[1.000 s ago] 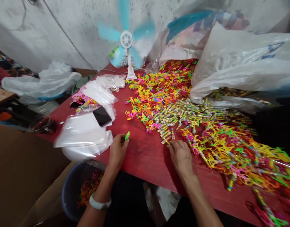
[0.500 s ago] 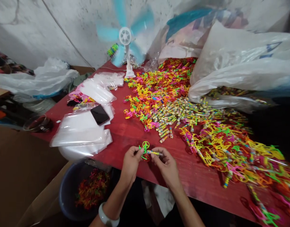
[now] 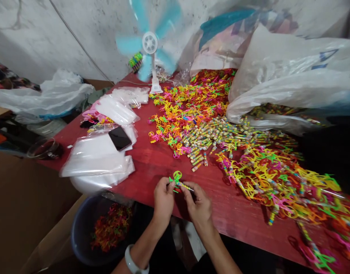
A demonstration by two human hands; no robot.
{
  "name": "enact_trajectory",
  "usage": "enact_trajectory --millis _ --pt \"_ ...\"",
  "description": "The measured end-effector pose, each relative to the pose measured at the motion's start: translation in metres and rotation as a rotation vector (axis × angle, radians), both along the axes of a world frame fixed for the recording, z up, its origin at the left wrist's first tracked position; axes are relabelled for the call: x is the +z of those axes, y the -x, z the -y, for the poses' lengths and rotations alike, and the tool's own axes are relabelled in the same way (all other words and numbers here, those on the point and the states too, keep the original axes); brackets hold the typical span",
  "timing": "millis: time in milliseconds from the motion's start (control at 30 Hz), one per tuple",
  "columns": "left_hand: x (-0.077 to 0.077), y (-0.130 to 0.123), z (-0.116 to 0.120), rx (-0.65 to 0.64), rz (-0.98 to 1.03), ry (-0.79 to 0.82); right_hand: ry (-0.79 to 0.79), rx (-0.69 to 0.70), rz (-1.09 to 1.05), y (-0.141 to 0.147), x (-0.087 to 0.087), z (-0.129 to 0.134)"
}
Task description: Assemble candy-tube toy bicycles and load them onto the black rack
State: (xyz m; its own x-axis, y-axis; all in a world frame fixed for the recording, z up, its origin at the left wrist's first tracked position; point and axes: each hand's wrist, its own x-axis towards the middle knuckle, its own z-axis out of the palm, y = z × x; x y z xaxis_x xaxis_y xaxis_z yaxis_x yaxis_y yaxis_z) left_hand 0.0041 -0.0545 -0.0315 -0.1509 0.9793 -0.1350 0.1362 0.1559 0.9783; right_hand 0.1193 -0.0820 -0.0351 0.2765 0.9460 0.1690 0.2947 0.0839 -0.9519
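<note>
Near the front edge of the red table, my left hand (image 3: 164, 196) pinches a green plastic piece (image 3: 177, 176) with a round wheel-like part. My right hand (image 3: 198, 199) is closed on a small tube (image 3: 186, 186) with yellow and blue colouring, its inner end touching the green piece. Beyond my hands lie a heap of similar small tubes (image 3: 217, 133) and a heap of coloured plastic pieces (image 3: 175, 125). To the right spreads a pile of pieces joined with tubes (image 3: 266, 171).
Clear bags (image 3: 95, 154) with a phone (image 3: 119, 138) on them lie left on the table (image 3: 152, 160). A fan (image 3: 150, 42) spins at the back. Large plastic sacks (image 3: 283, 64) stand back right. A basin (image 3: 78, 232) of pieces sits below left; a glass cup (image 3: 45, 148) is at the left edge.
Both hands have shifted slightly, the left one to the right, closer to the other. The tube now tilts down more to the right against the green piece.
</note>
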Motion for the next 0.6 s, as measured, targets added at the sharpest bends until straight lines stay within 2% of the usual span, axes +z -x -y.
enact_trajectory --millis 67,200,267,400,467,533,567,600 --pt "-0.002 0.0 0.001 0.003 -0.03 -0.02 0.03 0.045 -0.063 -0.004 0.001 -0.005" --pt "-0.006 0.001 0.002 -0.063 0.076 0.029 0.164 0.285 -0.287 -0.018 0.003 -0.021" --pt "-0.006 -0.001 0.001 -0.075 0.127 0.041 0.186 0.313 -0.343 -0.021 0.005 -0.025" --pt "0.002 -0.004 -0.002 -0.144 0.1 0.038 0.174 0.209 -0.297 -0.025 0.016 -0.022" --pt "0.007 0.001 -0.008 -0.178 0.049 -0.026 0.171 0.114 -0.23 -0.039 0.027 -0.014" --pt "0.01 0.012 -0.019 -0.144 -0.06 -0.142 0.14 -0.082 -0.102 -0.065 0.039 -0.002" --pt "0.01 0.021 -0.026 -0.103 -0.144 -0.212 0.112 -0.24 0.006 -0.081 0.044 0.004" --pt "0.01 0.031 -0.034 -0.055 -0.252 -0.281 0.06 -0.316 0.132 -0.097 0.048 0.009"
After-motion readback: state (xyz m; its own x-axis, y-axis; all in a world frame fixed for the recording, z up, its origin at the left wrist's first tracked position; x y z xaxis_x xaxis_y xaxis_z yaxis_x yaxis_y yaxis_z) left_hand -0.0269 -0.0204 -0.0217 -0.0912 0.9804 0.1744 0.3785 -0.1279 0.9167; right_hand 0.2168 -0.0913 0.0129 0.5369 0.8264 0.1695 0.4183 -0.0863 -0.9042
